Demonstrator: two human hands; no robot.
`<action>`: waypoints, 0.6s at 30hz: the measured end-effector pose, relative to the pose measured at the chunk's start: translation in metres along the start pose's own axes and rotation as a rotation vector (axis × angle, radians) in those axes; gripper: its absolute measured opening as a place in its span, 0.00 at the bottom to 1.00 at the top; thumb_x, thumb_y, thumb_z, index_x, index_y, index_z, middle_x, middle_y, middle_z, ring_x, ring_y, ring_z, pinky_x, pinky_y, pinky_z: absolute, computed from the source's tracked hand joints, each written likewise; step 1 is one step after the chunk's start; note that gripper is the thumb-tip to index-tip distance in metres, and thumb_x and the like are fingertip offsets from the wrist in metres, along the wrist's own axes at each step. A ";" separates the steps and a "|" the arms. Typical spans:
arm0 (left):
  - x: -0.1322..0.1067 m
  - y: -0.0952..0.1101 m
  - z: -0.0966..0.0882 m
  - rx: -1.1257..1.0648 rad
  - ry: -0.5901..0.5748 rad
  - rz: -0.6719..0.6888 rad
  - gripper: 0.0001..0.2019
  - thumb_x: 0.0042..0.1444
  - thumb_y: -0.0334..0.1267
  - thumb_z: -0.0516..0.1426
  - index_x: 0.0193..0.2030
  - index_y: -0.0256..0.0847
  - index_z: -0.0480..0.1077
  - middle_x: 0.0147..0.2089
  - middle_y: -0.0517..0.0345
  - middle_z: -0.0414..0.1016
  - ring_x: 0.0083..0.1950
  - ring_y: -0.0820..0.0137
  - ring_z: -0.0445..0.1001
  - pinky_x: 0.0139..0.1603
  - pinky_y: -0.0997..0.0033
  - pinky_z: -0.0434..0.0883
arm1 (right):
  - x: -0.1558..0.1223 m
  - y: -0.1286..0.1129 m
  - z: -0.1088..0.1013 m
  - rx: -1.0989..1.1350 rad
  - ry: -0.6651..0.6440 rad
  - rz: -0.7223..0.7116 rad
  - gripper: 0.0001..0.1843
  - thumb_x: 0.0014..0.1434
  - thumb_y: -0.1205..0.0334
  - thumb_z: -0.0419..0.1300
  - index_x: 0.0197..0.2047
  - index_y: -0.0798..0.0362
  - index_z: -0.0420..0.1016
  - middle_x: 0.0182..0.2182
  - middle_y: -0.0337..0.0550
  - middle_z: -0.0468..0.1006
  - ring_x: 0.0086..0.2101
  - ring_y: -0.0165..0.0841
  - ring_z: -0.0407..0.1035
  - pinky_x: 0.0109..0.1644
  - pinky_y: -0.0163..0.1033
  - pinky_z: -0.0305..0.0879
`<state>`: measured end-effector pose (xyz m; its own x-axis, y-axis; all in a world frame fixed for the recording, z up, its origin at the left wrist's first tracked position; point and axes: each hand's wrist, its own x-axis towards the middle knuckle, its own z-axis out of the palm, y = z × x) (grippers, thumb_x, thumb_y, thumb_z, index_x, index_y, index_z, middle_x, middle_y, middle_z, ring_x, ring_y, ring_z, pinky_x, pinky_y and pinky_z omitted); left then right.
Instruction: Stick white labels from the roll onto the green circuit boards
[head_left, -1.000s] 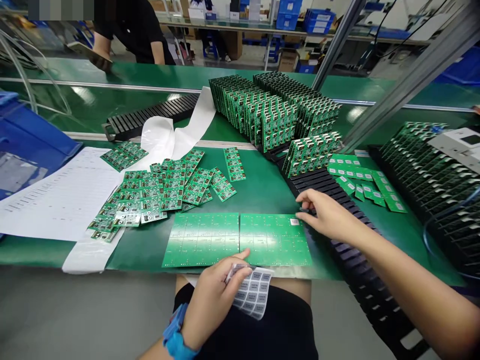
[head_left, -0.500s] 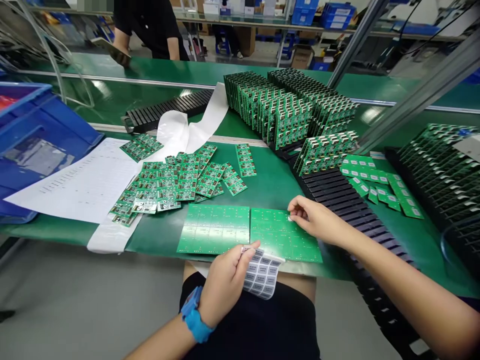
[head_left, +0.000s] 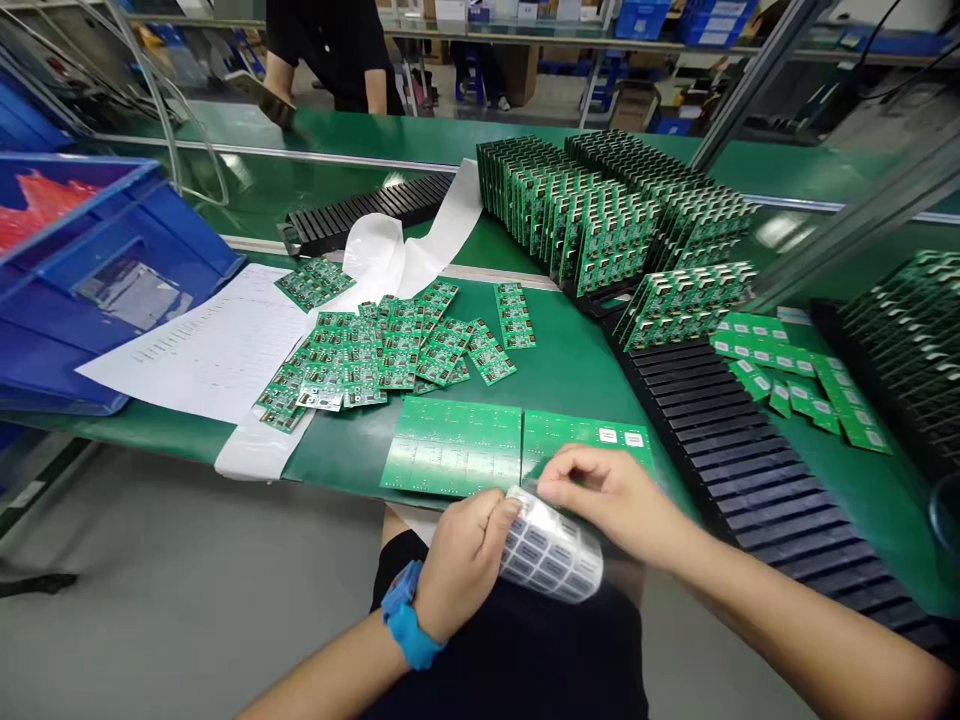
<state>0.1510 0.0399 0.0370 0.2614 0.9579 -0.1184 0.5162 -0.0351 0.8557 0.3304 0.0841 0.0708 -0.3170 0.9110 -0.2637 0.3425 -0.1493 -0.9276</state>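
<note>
My left hand (head_left: 472, 555) grips a curled sheet of printed labels (head_left: 555, 550) between thumb and fingers, below the table's front edge. My right hand (head_left: 600, 490) is in a pinch at the sheet's upper edge; whatever its fingertips hold is too small to make out. Two bare-looking green circuit board panels lie side by side behind my hands. The left panel (head_left: 450, 445) carries no white labels. On the right panel (head_left: 555, 430), two white labels (head_left: 621, 437) sit near the far right corner, and my right hand covers part of its front.
Loose populated circuit boards (head_left: 345, 350) are piled at left over paper (head_left: 217, 350), beside a blue bin (head_left: 142, 270). Upright boards (head_left: 585, 215) fill black slotted racks (head_left: 757, 460) behind and right. Labelled board strips (head_left: 810, 375) lie beyond the rack. Another person (head_left: 330, 55) stands across the bench.
My right hand has come off the right panel, moving left and toward me to the label sheet. Two white labels now show on that panel. The camera view has shifted slightly.
</note>
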 end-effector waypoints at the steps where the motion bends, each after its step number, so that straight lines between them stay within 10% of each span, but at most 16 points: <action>1: 0.000 0.000 -0.001 -0.017 -0.021 0.003 0.20 0.64 0.42 0.41 0.24 0.39 0.64 0.24 0.59 0.69 0.25 0.73 0.64 0.26 0.75 0.60 | 0.004 0.003 -0.010 0.003 0.037 0.025 0.11 0.52 0.54 0.59 0.28 0.54 0.71 0.27 0.39 0.73 0.30 0.30 0.66 0.36 0.36 0.62; 8: -0.001 0.000 -0.005 -0.014 -0.098 0.073 0.15 0.64 0.39 0.45 0.43 0.42 0.71 0.52 0.59 0.74 0.47 0.68 0.72 0.46 0.73 0.66 | 0.036 0.022 -0.071 -0.480 0.000 0.216 0.14 0.52 0.52 0.56 0.28 0.55 0.72 0.23 0.38 0.71 0.25 0.29 0.63 0.29 0.35 0.58; 18: 0.002 -0.002 -0.004 0.046 -0.102 0.071 0.15 0.64 0.40 0.45 0.41 0.42 0.72 0.53 0.59 0.73 0.48 0.68 0.74 0.47 0.72 0.68 | 0.031 0.023 -0.058 -0.894 0.084 0.058 0.09 0.53 0.57 0.54 0.28 0.53 0.71 0.25 0.42 0.73 0.30 0.36 0.67 0.36 0.41 0.60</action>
<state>0.1472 0.0427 0.0376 0.3786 0.9189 -0.1111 0.5302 -0.1169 0.8398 0.3799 0.1312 0.0569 -0.2246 0.9416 -0.2509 0.9272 0.1274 -0.3522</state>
